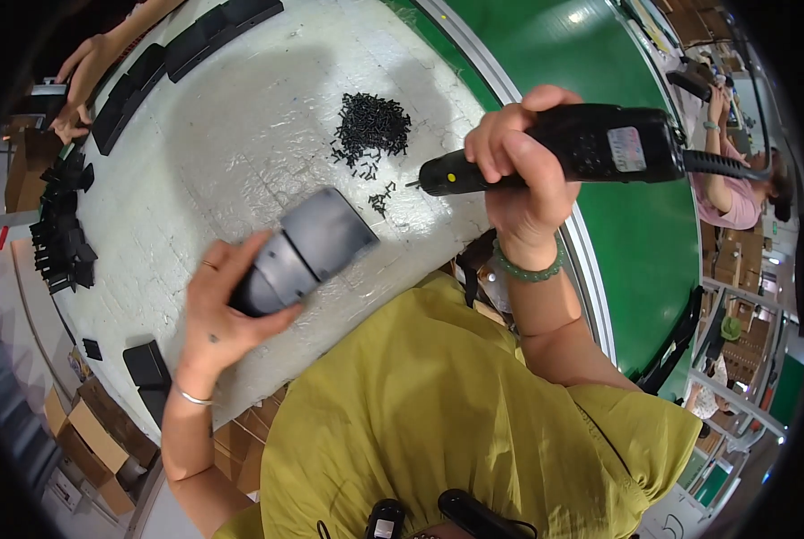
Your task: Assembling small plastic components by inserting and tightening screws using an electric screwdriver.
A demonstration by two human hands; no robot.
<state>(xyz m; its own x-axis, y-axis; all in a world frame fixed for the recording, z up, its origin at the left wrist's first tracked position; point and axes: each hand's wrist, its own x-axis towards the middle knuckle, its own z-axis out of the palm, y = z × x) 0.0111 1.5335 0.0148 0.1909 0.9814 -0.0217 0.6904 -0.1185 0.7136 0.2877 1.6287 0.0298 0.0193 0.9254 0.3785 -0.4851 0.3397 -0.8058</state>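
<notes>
Two hands at work: left hand (215,310) fingers grip a grey housing (305,250); right hand (517,171) fingers clasp a black electric screwdriver (590,148) above the worktop (222,135).

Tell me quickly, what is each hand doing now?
Left hand: closed on grey-black plastic housing.
Right hand: closed on black electric screwdriver.

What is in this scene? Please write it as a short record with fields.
left hand: grips a grey-black plastic housing above the table
right hand: grips a black electric screwdriver, tip pointing left
table: white, worn
screws: black pile near the tip
far left: black parts, another person's hand
</notes>
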